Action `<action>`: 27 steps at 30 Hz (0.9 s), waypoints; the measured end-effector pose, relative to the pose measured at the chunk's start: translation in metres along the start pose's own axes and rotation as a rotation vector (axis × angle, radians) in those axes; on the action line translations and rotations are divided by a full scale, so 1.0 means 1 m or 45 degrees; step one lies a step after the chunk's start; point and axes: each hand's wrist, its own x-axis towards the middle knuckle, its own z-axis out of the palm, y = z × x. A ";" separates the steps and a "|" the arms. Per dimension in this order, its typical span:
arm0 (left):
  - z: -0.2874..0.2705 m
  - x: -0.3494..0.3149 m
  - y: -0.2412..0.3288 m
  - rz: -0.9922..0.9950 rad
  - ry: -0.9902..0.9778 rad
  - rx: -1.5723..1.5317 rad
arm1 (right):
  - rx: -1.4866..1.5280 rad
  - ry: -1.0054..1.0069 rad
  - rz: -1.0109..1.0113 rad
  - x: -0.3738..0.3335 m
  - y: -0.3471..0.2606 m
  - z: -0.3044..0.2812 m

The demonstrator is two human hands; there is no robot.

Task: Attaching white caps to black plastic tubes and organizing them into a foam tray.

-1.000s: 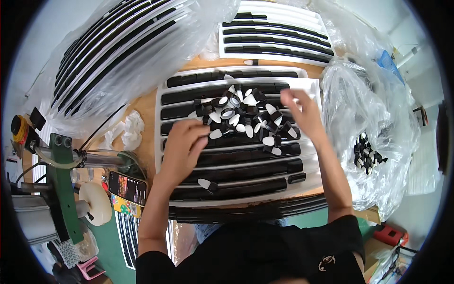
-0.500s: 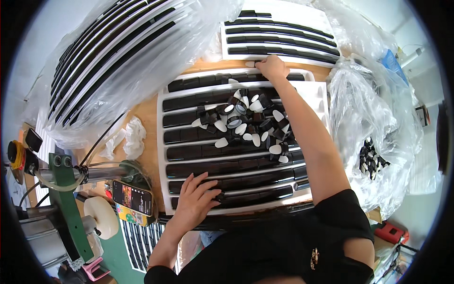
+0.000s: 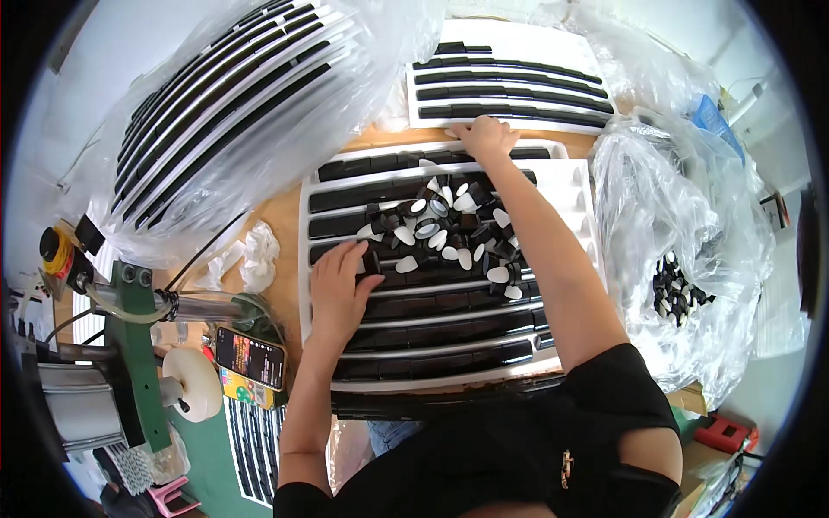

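A white ribbed tray [image 3: 596, 268] lies before me, its grooves lined with rows of glossy black pieces [image 3: 432, 332]. On its middle rests a loose heap of short black pieces with pale slanted ends [image 3: 449, 226]. At the heap's left side, my left hand [image 3: 337, 289] has its thumb and fingers around a short black piece [image 3: 370, 262]. My right hand [image 3: 485, 138] reaches over the heap to the tray's far edge. Its fingers are closed close to the wooden tabletop, and whatever they hold is too small to make out.
Behind stands another tray of black rows [image 3: 518, 86]. At the left, clear plastic covers a larger stack [image 3: 233, 129]. A green metal machine [image 3: 138, 345], a lit phone [image 3: 250, 358] and crumpled tissue [image 3: 259, 257] are nearer left. At right, a plastic bag [image 3: 665, 216] holds more pieces.
My left hand has moved from the tray's near rows up to the heap's left side. My right hand has stayed near the far edge; the pale-ended piece at its fingertips no longer shows clearly.
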 end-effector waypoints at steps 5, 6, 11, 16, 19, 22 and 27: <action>-0.006 -0.017 0.022 -0.067 0.043 0.025 | 0.092 -0.080 0.167 0.010 -0.005 0.007; -0.007 -0.021 0.028 -0.098 0.099 -0.030 | 0.180 -0.143 0.165 0.014 0.000 0.005; 0.003 -0.039 0.062 -0.019 0.017 -0.305 | 0.747 -0.069 -0.060 0.018 0.022 -0.006; 0.022 -0.019 0.099 0.254 -0.040 -0.499 | 1.762 -0.060 -0.328 -0.084 0.078 -0.080; 0.038 -0.005 0.123 0.441 -0.034 -0.573 | 1.746 0.069 -0.159 -0.177 0.135 -0.106; 0.058 -0.001 0.149 0.619 -0.220 -0.606 | 1.711 0.103 0.069 -0.254 0.193 -0.103; 0.101 -0.002 0.193 0.874 -0.506 -0.380 | 1.806 0.080 0.421 -0.328 0.253 -0.078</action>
